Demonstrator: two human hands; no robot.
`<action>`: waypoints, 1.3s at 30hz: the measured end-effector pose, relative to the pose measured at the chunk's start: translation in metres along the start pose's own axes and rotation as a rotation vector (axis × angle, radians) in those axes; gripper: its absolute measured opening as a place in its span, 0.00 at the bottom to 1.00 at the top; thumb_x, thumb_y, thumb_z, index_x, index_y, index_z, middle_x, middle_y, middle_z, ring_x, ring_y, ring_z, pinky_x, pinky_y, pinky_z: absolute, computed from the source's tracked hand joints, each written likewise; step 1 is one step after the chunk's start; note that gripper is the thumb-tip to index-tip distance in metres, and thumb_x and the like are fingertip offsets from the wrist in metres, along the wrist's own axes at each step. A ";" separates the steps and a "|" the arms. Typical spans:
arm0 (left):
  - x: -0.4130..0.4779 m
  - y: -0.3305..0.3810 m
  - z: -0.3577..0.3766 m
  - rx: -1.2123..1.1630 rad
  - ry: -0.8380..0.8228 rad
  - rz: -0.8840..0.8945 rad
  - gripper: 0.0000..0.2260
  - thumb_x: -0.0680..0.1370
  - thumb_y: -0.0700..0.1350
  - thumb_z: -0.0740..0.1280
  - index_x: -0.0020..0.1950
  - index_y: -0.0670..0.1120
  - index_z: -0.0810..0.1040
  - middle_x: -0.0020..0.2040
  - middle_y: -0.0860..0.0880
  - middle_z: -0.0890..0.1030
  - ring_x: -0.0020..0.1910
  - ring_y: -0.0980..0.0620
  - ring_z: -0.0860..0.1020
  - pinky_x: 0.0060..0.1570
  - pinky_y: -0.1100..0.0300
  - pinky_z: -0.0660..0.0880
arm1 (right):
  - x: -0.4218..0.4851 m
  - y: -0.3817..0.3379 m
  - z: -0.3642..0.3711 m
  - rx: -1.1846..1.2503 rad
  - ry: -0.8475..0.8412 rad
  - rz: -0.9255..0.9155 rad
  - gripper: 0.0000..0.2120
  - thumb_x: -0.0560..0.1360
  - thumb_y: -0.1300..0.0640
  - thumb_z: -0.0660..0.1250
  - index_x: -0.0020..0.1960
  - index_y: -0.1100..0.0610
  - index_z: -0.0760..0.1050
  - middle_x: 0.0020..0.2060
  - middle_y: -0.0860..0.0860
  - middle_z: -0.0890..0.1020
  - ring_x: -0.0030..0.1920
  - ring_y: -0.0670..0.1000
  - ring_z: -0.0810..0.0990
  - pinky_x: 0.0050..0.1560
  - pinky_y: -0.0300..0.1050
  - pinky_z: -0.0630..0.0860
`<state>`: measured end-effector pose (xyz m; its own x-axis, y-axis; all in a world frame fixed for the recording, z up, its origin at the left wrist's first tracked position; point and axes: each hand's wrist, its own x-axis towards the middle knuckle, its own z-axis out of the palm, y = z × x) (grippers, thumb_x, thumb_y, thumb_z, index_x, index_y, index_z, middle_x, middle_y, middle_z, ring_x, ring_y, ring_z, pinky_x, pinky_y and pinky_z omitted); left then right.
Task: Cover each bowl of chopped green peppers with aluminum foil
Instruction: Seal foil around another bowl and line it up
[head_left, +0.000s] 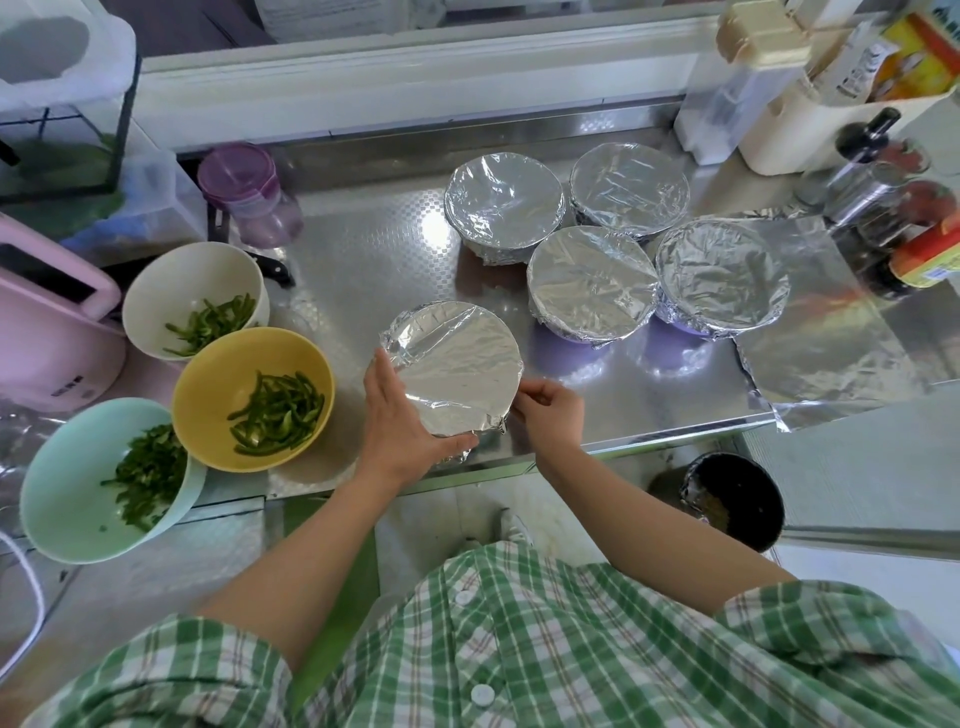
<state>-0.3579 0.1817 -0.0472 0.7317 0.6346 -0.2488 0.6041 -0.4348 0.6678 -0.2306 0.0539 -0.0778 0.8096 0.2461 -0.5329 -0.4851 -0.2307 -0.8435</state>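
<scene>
Aluminum foil sheet (831, 332), loose and flat, at the right end of your steel counter (363, 249). Beside it, four covered bowls (592, 283) cluster toward the back. At left, white bowl (174, 280), yellow bowl (208, 374) and mint bowl (62, 483) hold chopped green peppers (275, 410), uncovered. Front centre: fifth covered bowl (452, 364); your left hand (397, 415) grips its near-left rim, and the fingers of your right hand (548, 413) pinch foil at its right rim.
</scene>
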 end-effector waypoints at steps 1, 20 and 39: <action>0.000 0.001 0.000 -0.005 0.002 -0.008 0.72 0.53 0.73 0.74 0.79 0.44 0.34 0.79 0.43 0.45 0.78 0.42 0.53 0.76 0.45 0.57 | -0.001 0.001 0.001 0.015 -0.002 0.008 0.13 0.71 0.70 0.67 0.42 0.54 0.84 0.39 0.55 0.86 0.39 0.51 0.84 0.46 0.49 0.82; 0.004 0.008 0.001 0.090 0.028 -0.053 0.70 0.57 0.65 0.80 0.79 0.42 0.33 0.79 0.41 0.44 0.79 0.42 0.48 0.77 0.45 0.54 | -0.015 -0.024 0.004 0.181 -0.318 0.176 0.12 0.79 0.58 0.55 0.51 0.60 0.77 0.39 0.53 0.79 0.39 0.49 0.76 0.43 0.42 0.73; 0.006 0.000 -0.012 0.180 -0.020 -0.023 0.71 0.56 0.64 0.82 0.79 0.41 0.34 0.79 0.41 0.46 0.78 0.42 0.51 0.76 0.47 0.57 | 0.026 -0.047 0.007 -0.070 -0.329 0.096 0.21 0.83 0.47 0.54 0.45 0.55 0.80 0.40 0.50 0.82 0.41 0.48 0.78 0.54 0.44 0.74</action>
<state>-0.3573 0.1930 -0.0400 0.7221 0.6336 -0.2778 0.6662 -0.5286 0.5262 -0.1889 0.0783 -0.0524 0.6060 0.5076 -0.6125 -0.5210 -0.3285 -0.7878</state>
